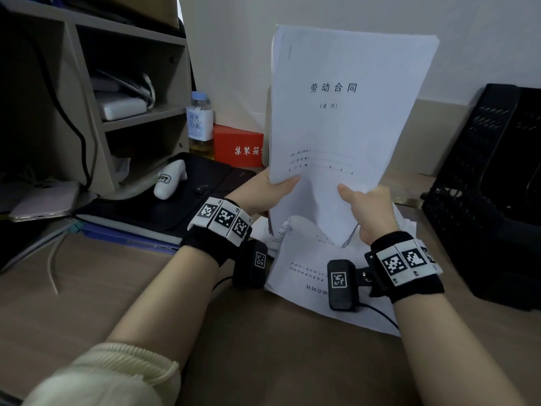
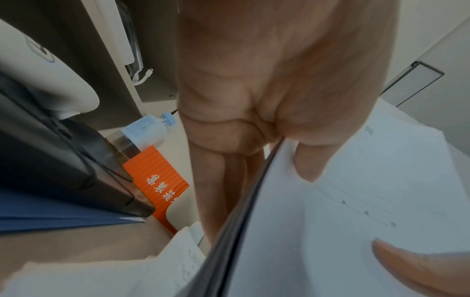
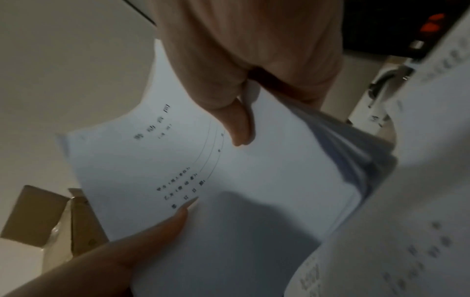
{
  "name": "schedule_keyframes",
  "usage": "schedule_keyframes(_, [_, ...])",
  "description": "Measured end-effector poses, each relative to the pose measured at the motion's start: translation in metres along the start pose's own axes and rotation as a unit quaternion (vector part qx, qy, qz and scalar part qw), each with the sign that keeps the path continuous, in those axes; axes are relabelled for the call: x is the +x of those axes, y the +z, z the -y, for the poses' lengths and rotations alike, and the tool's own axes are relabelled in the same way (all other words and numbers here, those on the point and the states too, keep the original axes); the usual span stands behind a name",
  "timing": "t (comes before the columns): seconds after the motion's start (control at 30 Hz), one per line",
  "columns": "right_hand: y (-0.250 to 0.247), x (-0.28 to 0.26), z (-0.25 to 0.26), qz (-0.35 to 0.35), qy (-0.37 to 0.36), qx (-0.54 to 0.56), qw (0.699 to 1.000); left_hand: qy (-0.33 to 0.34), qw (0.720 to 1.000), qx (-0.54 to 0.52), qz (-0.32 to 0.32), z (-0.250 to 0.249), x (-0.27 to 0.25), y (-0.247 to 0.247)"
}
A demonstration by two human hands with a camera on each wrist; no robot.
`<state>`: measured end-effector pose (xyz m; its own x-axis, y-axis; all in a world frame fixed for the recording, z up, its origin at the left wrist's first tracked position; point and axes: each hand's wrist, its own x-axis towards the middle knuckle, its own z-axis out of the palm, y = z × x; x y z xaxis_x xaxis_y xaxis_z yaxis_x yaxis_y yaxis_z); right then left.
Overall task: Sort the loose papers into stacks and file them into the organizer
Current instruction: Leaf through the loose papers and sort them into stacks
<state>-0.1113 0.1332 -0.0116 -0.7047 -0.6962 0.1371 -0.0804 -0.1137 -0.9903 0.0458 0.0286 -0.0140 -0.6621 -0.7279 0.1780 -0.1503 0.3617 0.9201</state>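
I hold a thick stack of white printed papers (image 1: 339, 112) upright above the desk, its cover page with a printed title facing me. My left hand (image 1: 272, 186) grips its lower left edge, thumb on the front, fingers behind. My right hand (image 1: 366, 203) grips the lower right edge the same way. In the left wrist view the stack's edge (image 2: 244, 201) runs between thumb and fingers. The right wrist view shows the cover page (image 3: 203, 180) under my thumb. More loose papers (image 1: 310, 268) lie flat on the desk beneath. A black mesh organizer (image 1: 480, 186) stands at the right.
A beige wooden shelf unit (image 1: 123, 83) stands at the back left, with a drink bottle (image 1: 200, 121) and a red box (image 1: 238, 148) beside it. A black pouch (image 1: 187, 194) with a white gadget (image 1: 169, 180) on it lies left of the papers. A phone (image 1: 41, 203) sits far left.
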Motion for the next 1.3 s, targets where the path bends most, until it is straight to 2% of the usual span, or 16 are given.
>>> schedule_keyframes(0.1, [-0.001,-0.001,0.008,0.027,-0.023,-0.028,0.999,0.014,1.000,-0.010,-0.023,-0.007,-0.001,0.000])
schedule_keyframes(0.23, [0.000,-0.003,0.009,0.052,-0.020,-0.052,0.997,0.023,0.995,0.001,-0.098,-0.013,-0.002,-0.004])
schedule_keyframes(0.43, [-0.008,0.002,0.009,0.072,-0.005,-0.071,0.995,0.007,0.994,0.012,-0.108,-0.008,0.000,-0.010])
schedule_keyframes(0.57, [-0.029,0.013,0.009,0.049,0.032,-0.097,0.994,0.000,0.993,0.009,-0.114,-0.007,0.000,-0.011])
schedule_keyframes(0.77, [-0.051,0.030,-0.006,-0.049,0.074,-0.171,0.981,-0.022,0.990,0.067,-0.122,-0.002,0.003,-0.012])
schedule_keyframes(0.93, [-0.057,0.032,-0.015,-0.060,0.139,-0.212,0.965,-0.032,0.990,0.082,-0.114,-0.001,0.002,-0.012])
schedule_keyframes(1.07, [-0.052,0.032,-0.018,-0.031,0.182,-0.210,0.960,-0.038,0.990,0.081,-0.108,-0.001,0.002,-0.011])
schedule_keyframes(1.3, [-0.059,0.044,-0.027,-0.064,0.181,-0.200,0.961,-0.036,0.989,0.060,-0.129,-0.005,0.000,-0.015])
